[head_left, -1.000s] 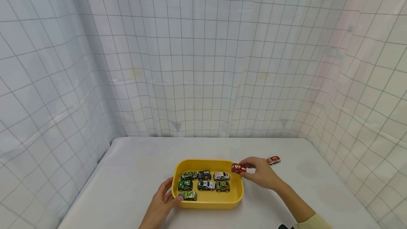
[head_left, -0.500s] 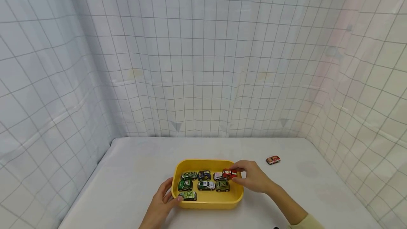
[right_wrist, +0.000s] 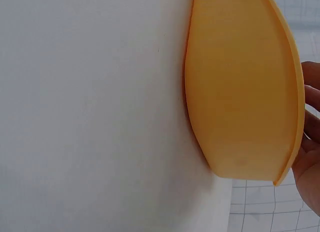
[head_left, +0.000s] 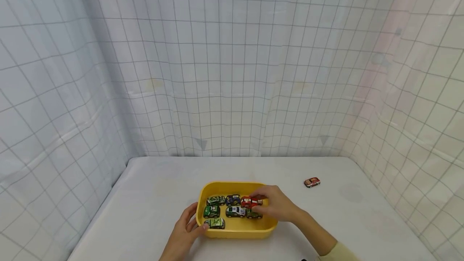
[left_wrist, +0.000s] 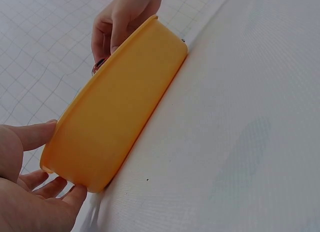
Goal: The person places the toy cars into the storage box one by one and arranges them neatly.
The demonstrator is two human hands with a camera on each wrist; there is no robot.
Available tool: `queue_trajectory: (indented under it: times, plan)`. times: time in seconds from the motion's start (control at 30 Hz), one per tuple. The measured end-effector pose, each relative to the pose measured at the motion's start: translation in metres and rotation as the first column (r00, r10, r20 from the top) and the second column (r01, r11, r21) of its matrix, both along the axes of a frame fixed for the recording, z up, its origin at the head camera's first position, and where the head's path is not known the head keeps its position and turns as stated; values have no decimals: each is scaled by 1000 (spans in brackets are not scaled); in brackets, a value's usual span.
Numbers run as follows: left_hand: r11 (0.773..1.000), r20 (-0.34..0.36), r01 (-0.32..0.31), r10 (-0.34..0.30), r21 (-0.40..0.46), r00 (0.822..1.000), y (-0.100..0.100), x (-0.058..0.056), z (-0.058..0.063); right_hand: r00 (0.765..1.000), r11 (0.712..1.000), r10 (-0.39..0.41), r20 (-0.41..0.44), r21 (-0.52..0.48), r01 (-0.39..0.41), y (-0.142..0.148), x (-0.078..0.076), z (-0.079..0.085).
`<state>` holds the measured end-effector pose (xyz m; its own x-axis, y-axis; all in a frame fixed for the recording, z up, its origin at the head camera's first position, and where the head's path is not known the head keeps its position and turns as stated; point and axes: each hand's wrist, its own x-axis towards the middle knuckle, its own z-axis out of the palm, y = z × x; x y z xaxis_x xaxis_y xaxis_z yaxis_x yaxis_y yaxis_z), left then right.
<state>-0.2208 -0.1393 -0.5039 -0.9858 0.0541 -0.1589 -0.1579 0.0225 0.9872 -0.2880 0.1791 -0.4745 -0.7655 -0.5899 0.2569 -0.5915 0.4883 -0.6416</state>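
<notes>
My left hand (head_left: 183,232) holds the left end of a yellow plastic bin (head_left: 237,234), its thumb over the rim and its fingers against the outer wall. In the left wrist view these fingers touch the bin's wall (left_wrist: 120,92). Inside the bin's right half, my right hand (head_left: 278,204) pinches a red toy car (head_left: 249,201) with white stripes. That car covers the spot where a white toy car stood. Around it are a blue toy car (head_left: 233,200), a white-and-green one (head_left: 235,212) and a partly hidden camouflage one (head_left: 253,214).
More green toy cars sit at the bin's left end, among them a green one (head_left: 212,212) and a light green one (head_left: 216,223). Another red toy car (head_left: 311,182) lies on the white table (head_left: 156,196) at the back right. Grid-patterned curtains (head_left: 232,92) enclose the table.
My right hand has carried the red toy car leftward from over the bin's right rim into the bin, above the white car's place. My left hand stays at the bin's left end.
</notes>
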Motion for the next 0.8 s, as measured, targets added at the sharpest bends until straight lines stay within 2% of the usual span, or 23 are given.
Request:
queue_trajectory:
  times: [0.2, 0.43, 0.8]
  plan:
    - [1000, -4, 4, -4, 5, 1000, 0, -1, -3, 1000, 999, 28, -6, 18, -28, -19, 0, -4]
    - [1000, -25, 13, -13, 3, 1000, 1, 1, -2, 997, 991, 60, -58, 120, -52, -36, 2, -7]
    - [1000, -41, 25, -25, 18, 999, -2, 0, -4, 993, 968, 102, -58, 234, -86, -45, 1, -10]
